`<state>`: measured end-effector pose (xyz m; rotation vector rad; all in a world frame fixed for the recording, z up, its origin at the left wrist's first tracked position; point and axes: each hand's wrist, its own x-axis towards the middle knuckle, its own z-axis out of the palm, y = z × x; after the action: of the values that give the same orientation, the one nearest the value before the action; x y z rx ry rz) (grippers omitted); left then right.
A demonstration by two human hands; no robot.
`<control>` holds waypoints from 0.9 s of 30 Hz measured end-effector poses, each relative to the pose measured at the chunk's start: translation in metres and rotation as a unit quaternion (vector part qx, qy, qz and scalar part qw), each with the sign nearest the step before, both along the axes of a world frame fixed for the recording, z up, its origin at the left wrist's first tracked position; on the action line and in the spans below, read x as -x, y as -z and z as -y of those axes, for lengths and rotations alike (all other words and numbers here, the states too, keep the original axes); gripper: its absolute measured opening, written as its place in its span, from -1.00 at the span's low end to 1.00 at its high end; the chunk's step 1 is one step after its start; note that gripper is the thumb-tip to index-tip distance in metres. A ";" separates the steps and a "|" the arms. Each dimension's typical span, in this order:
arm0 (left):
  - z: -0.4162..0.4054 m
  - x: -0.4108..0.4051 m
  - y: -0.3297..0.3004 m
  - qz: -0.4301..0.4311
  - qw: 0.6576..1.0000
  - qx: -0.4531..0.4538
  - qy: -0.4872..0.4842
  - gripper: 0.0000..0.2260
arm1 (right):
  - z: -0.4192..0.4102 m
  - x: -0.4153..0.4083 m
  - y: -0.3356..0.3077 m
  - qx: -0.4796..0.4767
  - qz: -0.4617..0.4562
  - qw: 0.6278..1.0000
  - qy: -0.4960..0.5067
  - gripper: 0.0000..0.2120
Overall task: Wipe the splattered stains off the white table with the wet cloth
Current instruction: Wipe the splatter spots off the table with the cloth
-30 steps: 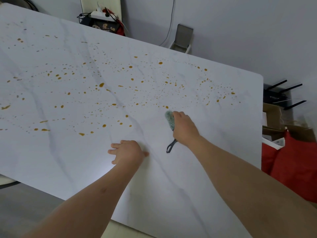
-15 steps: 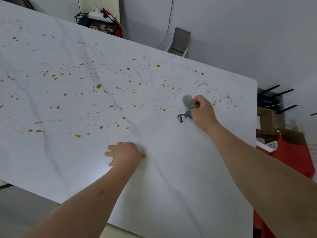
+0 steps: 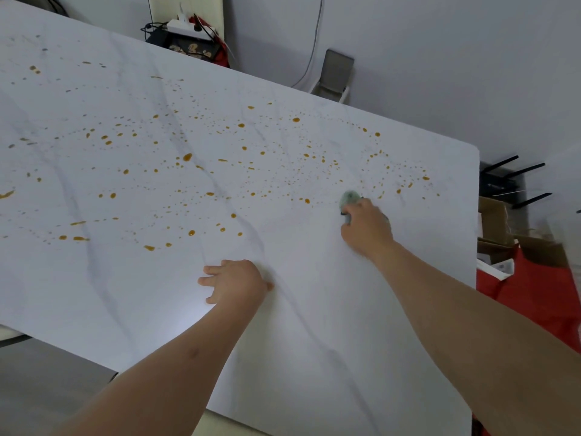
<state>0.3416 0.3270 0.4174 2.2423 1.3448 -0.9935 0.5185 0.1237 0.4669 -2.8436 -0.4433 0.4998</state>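
Nearest, our left hand (image 3: pixel 234 283) rests palm-down on the white table (image 3: pixel 314 357), fingers slightly spread and only loosely bent, holding nothing. Around it the marbled top shows bare grey veins and no spots.

Further out and to the right, our right hand (image 3: pixel 366 226) has its fingers curled round the wet cloth (image 3: pixel 349 198), a pale green wad pressed against the tabletop. Only the cloth's front edge shows past our knuckles; the rest is hidden under the hand, and the whole area is a little blurred.

Just beyond the cloth lie the orange stains (image 3: pixel 220 158), scattered in drops and short streaks across the middle and far left of the table, with a thinner band of specks running toward the right-hand corner.

Past the table's right edge we see a red bag (image 3: pixel 534 291) and cardboard boxes (image 3: pixel 493 215) on the floor. Behind the far edge, a white power strip (image 3: pixel 188 26) with cables sits against the grey wall (image 3: pixel 440 58).
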 end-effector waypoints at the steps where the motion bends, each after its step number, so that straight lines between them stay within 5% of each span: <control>1: 0.001 0.000 -0.005 0.005 1.000 0.005 -0.015 0.08 | 0.001 0.002 0.005 0.010 -0.034 0.999 -0.015 -0.55; 5: 0.006 -0.001 -0.023 0.020 0.997 0.023 -0.069 0.10 | 0.002 0.001 0.008 -0.048 0.018 0.999 -0.011 -0.57; 7: 0.005 -0.001 -0.025 0.019 0.997 0.026 -0.076 0.09 | 0.006 -0.007 0.006 0.026 0.070 0.997 -0.008 -0.50; 9: 0.005 -0.001 -0.027 0.014 0.997 0.031 -0.074 0.09 | 0.012 -0.012 0.004 0.073 0.057 0.995 0.029 -0.44; 18: 0.007 -0.001 -0.037 0.007 0.997 0.038 -0.060 0.08 | -0.023 -0.012 0.015 -0.031 0.000 0.999 0.018 -0.56; 23: 0.007 0.001 -0.041 0.010 0.998 0.042 -0.054 0.09 | -0.023 -0.023 0.021 0.092 0.094 0.990 0.058 -0.62; 27: 0.008 0.002 -0.037 0.020 0.997 0.035 -0.067 0.10 | -0.035 -0.032 0.028 -0.001 0.040 0.993 0.115 -0.54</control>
<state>0.3399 0.3192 0.4545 2.0806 1.4008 -0.9304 0.5501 0.1588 0.4385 -2.8711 -0.1242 0.3428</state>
